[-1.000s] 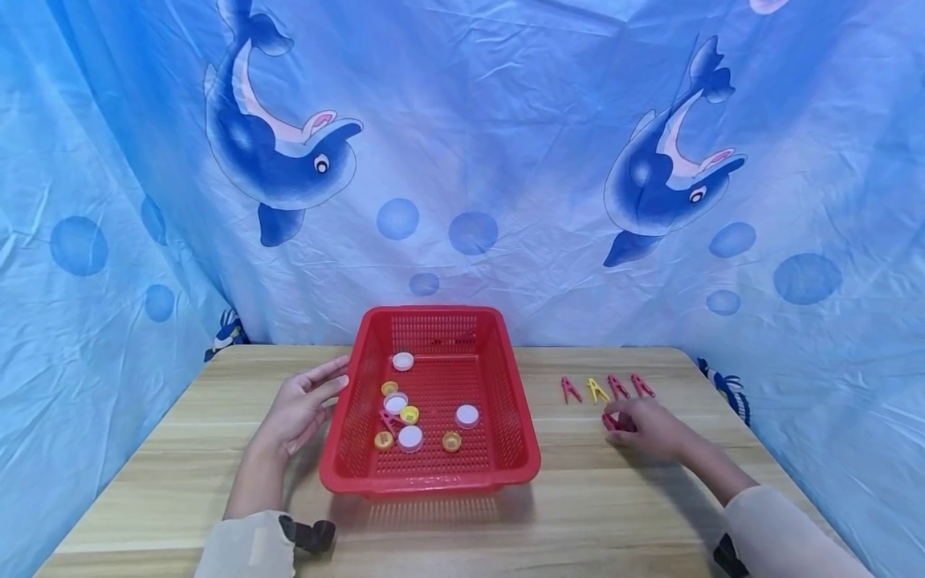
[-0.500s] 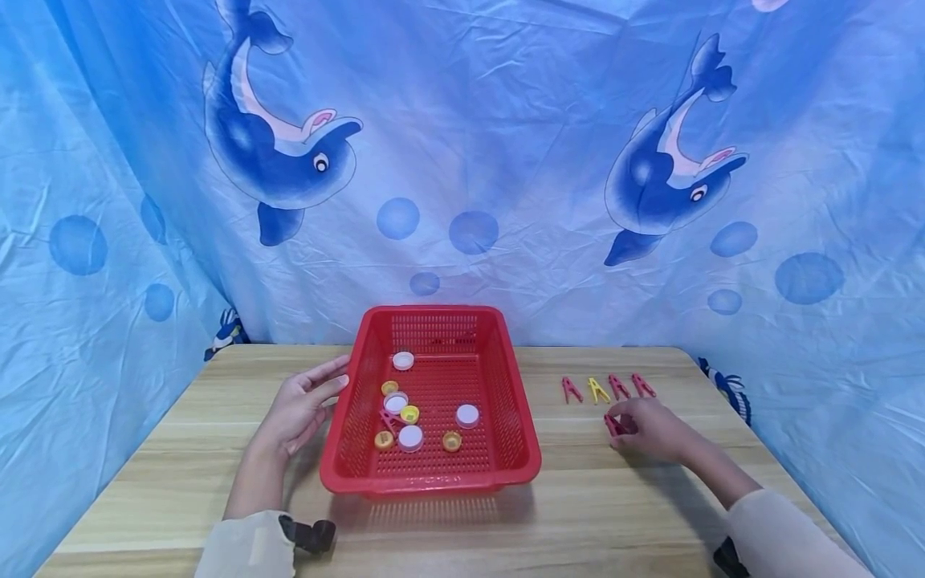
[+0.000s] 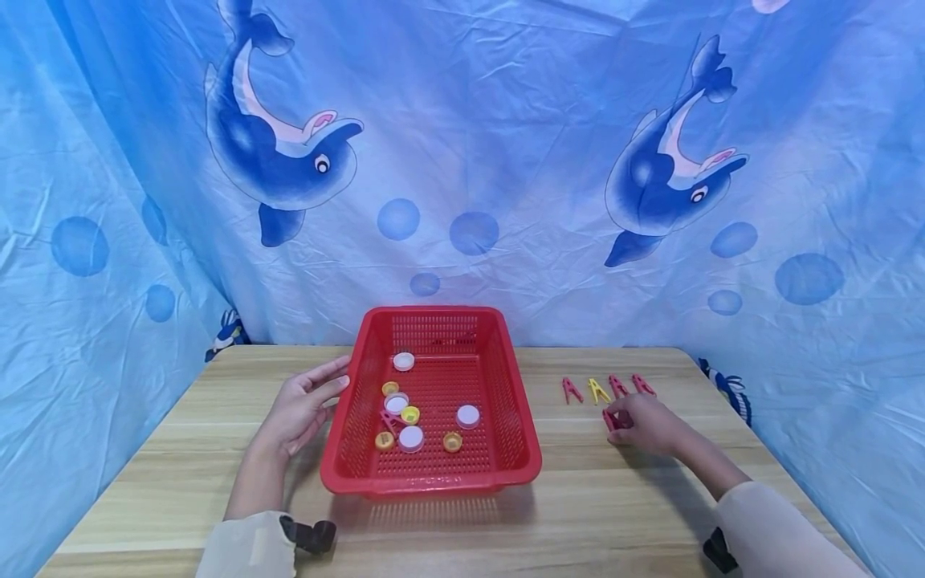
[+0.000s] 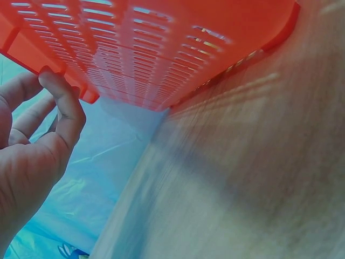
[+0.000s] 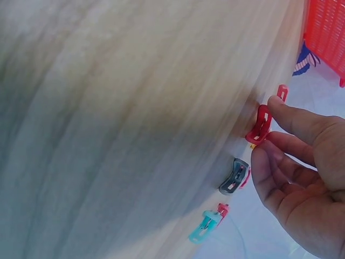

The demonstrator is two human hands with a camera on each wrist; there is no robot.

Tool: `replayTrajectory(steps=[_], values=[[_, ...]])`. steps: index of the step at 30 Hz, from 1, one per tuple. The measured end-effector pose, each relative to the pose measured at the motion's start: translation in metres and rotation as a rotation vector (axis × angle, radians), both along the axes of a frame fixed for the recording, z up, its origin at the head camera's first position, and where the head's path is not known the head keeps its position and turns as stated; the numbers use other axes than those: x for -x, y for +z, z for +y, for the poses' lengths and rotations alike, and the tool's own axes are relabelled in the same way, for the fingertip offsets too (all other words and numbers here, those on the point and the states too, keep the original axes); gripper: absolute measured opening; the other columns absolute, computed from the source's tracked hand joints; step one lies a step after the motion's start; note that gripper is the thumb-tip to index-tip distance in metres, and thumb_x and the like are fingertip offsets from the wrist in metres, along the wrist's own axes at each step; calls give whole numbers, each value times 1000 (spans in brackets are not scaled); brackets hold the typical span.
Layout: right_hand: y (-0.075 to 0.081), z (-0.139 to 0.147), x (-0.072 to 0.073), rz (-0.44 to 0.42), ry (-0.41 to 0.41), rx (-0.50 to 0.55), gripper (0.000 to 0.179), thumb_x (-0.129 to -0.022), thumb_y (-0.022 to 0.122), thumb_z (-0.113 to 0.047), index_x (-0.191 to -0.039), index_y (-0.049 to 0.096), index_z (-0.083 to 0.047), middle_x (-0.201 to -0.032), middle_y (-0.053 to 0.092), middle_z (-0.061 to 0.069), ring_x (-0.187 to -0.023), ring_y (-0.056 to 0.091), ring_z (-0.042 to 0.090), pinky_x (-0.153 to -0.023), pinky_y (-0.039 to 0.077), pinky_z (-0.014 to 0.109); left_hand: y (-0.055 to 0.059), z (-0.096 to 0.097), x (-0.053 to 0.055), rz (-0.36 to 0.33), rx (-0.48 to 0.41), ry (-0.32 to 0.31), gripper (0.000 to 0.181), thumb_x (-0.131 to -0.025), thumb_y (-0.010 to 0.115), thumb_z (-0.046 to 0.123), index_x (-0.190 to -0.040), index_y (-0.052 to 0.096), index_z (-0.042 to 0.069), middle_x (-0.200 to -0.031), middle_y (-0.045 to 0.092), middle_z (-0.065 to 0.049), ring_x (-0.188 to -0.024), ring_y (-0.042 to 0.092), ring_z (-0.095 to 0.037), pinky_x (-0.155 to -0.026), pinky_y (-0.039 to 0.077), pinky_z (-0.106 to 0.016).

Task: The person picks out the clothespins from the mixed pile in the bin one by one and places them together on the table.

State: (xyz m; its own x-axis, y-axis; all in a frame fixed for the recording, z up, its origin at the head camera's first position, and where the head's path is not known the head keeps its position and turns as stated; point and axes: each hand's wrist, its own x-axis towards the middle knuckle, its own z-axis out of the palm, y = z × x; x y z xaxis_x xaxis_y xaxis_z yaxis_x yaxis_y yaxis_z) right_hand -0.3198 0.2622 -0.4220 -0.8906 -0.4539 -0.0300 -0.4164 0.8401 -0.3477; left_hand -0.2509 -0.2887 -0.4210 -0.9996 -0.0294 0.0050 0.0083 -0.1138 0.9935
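My right hand (image 3: 643, 425) pinches a red clothespin (image 5: 260, 124) between thumb and fingertips, close over the wooden tabletop. Most of that pin is covered by the hand in the head view. Just behind it, a yellow clothespin (image 3: 598, 391) and several red clothespins (image 3: 571, 391) lie in a row. The left hand (image 3: 299, 413) is at the left side of a red perforated basket (image 3: 429, 483), its thumb and fingertips touching the rim. White bottle caps (image 3: 410, 438), yellow and orange caps (image 3: 451, 441) and one red clothespin (image 3: 391, 421) lie inside the basket.
In the right wrist view, a dark clothespin (image 5: 234, 175) and a teal clothespin (image 5: 204, 226) lie beside the right hand. A blue dolphin-print curtain (image 3: 462, 160) hangs behind the wooden table (image 3: 600, 522) and along both its sides.
My right hand has shifted very slightly to the back left with the red clothespin, its sleeve moving a little left. The left hand and the basket stay where they were.
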Motion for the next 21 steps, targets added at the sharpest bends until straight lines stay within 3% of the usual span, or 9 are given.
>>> replayTrajectory(steps=[7, 13, 21], values=[[3, 1, 4, 10, 1, -6, 37, -84, 85, -16, -115, 74, 1, -80, 63, -4, -70, 53, 11, -63, 48, 28, -1, -1, 1, 3, -3, -9, 65, -99, 70, 25, -156, 43, 9, -143, 57, -6, -117, 68, -19, -92, 59, -38], [15, -4, 5, 23, 12, 22, 31, -89, 76, -8, -117, 71, 6, -82, 66, 0, -72, 58, 13, -63, 53, 32, 0, 0, 2, -7, -7, -4, 66, -98, 72, 26, -156, 43, 10, -145, 55, -7, -118, 68, -19, -92, 58, -39], [37, -31, 6, 121, 47, 12, 35, -93, 76, -18, -118, 71, 6, -96, 72, 8, -88, 68, 22, -78, 59, 45, -1, -1, 1, -1, -4, -7, 65, -99, 71, 26, -156, 44, 11, -146, 55, -8, -118, 68, -19, -92, 58, -38]])
